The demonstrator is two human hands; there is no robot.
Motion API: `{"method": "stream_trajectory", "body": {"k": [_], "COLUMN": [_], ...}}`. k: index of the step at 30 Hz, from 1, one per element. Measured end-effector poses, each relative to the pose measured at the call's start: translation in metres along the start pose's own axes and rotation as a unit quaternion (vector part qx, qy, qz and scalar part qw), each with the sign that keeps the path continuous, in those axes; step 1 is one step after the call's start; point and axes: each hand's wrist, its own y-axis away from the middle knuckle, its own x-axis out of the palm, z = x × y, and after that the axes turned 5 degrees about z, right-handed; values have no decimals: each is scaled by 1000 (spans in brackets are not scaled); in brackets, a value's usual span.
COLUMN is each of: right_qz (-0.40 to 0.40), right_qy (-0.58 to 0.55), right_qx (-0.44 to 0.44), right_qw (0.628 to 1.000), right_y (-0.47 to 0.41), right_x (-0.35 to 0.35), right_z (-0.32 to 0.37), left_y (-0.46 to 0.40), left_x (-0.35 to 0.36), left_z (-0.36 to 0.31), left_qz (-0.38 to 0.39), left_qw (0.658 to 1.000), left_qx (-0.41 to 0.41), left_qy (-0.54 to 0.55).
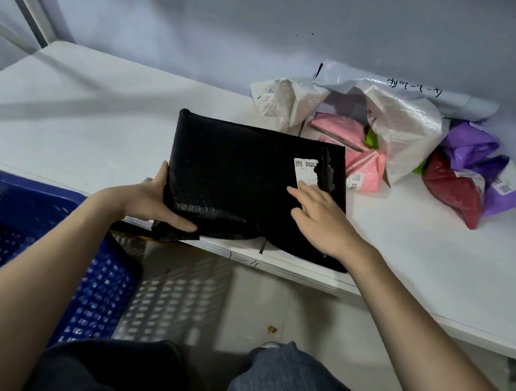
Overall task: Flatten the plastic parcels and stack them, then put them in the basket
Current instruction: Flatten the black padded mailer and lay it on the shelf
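- Black bubble parcel (pixel 240 173) lay on the near edge of the white table (pixel 79 128), its near end overhanging the edge. A torn white label (pixel 306 170) sat near its right side, beside a ragged tear in the plastic.
- Your left hand (pixel 155 202) gripped the parcel's near-left corner, thumb on top, fingers hidden underneath.
- Your right hand (pixel 322 219) lay on the parcel's right part with fingers straight and spread, pressing it down; fingertips reached the label.
- Judgement: you were mid-flatten on this one. It looked mostly flat, though the near edge curled a little at the overhang.
- Far right on the table, well apart from the hands, the unsorted heap waited: a white woven bag (pixel 402 122), a crumpled white parcel (pixel 281 97), pink parcels (pixel 364 166), a red parcel (pixel 452 190) and purple parcels (pixel 482 158). All were still bunched, none flattened.
- Whether another flat parcel lay beneath the black one could not be told, so no stack is confirmed.
- Blue basket (pixel 99 286) stood near left, below table level. Something dark with a white label showed inside at the far left edge; too cut off to identify.
- Left to do, by my reading: finish this parcel, flatten the heap, stack, load the basket. Most of the job remained.
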Motion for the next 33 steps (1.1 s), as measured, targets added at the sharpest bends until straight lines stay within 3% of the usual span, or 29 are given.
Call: {"method": "stream_trajectory", "body": {"k": [3, 5, 7, 9, 12, 15, 20, 33], "right_qz": [-77, -113, -125, -118, -99, -77, -36, -41], "right_qy": [14, 33, 57, 71, 76, 92, 135, 153], "right_qx": [5, -1, -5, -8, -4, 8, 12, 19], "right_qw": [997, 993, 990, 990, 992, 993, 990, 987], "right_y": [-5, -9, -15, -21, -29, -35, -39, -45], "right_x": [2, 3, 2, 2, 6, 16, 36, 56], "right_z": [10, 15, 18, 20, 20, 15, 8, -2], "left_y": [11, 11, 2, -10, -26, -39, -49, -57], "left_x": [-1, 5, 14, 27, 47, 57, 57, 56], "left_z": [-9, -21, -33, -44, -54, -50, -28, -8], "left_qz": [-71, -194, -326, -377, -343, -273, -212, -177], "left_qw": [995, 973, 936, 908, 893, 905, 912, 911], "left_qx": [13, 73, 133, 161, 189, 158, 115, 107], "left_qy": [65, 100, 21, -86, -221, -285, -331, -358]}}
